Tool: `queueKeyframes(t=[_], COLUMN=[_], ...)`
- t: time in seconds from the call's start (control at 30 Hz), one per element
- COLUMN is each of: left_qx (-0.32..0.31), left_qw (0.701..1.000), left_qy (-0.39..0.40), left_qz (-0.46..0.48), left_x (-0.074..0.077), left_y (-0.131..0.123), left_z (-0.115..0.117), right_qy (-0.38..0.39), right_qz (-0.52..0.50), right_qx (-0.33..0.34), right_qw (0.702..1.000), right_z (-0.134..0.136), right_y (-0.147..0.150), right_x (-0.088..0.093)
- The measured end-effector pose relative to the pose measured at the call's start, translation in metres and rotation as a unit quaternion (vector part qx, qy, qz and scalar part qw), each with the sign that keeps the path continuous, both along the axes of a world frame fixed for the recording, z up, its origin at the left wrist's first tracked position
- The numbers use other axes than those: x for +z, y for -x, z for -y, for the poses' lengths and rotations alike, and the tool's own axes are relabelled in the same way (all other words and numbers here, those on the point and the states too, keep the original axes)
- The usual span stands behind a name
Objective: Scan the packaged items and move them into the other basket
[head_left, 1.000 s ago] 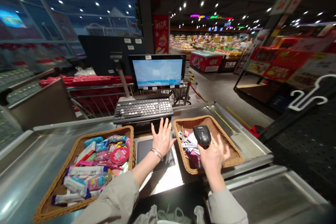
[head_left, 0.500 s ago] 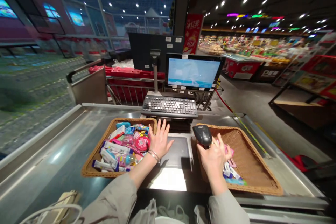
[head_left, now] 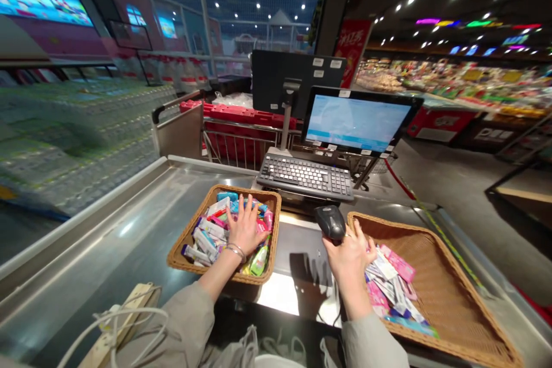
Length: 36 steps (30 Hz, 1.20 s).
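The left hand (head_left: 244, 229) lies with fingers spread flat on the packets (head_left: 207, 238) in the left basket (head_left: 179, 254), covering many at once, while the right hand (head_left: 350, 254) wraps its fingers around the scanner (head_left: 331, 221), held upright over the desk (head_left: 142, 224) beside the right basket (head_left: 448, 293).

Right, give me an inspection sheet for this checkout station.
Surface: stainless steel checkout counter.
Job's things: left woven wicker basket full of small colourful packets; right woven wicker basket with fewer pink and white packets.
Clutter: pale bag handles at near edge.
Hands: left hand open on the colourful packets; right hand closed round black handheld scanner.
Cables: white cable looped over beige power strip.
Surroundings: grey keyboard, lit monitor, red trolleys behind.
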State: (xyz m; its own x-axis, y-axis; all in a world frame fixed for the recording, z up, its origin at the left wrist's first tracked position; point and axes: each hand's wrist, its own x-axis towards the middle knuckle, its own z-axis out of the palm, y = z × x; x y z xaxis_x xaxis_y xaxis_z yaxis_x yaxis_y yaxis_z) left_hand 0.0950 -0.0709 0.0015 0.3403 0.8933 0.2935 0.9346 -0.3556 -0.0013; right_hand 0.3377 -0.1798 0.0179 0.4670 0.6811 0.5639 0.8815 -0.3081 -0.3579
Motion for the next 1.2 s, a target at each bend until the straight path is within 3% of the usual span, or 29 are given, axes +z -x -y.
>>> queueKeyframes(t=[0.3,0.7,1.2], left_qx=[0.048,0.032,0.011], left_qw=[0.996,0.987,0.984], left_qy=[0.072,0.129,0.158], left_qz=[-0.029,-0.095,-0.086], left_x=[-0.018,-0.032,-0.045], left_y=[0.031,0.018,0.021], left_z=[-0.008,-0.022,-0.031], right_qy=[0.005,0.015,0.008], right_qz=[-0.007,-0.012,-0.015], right_qx=[0.027,0.048,0.055], right_qw=[1.0,0.999,0.998], right_z=[-0.016,-0.022,-0.024], right_y=[0.024,0.033,0.032], right_x=[-0.001,-0.002,-0.005])
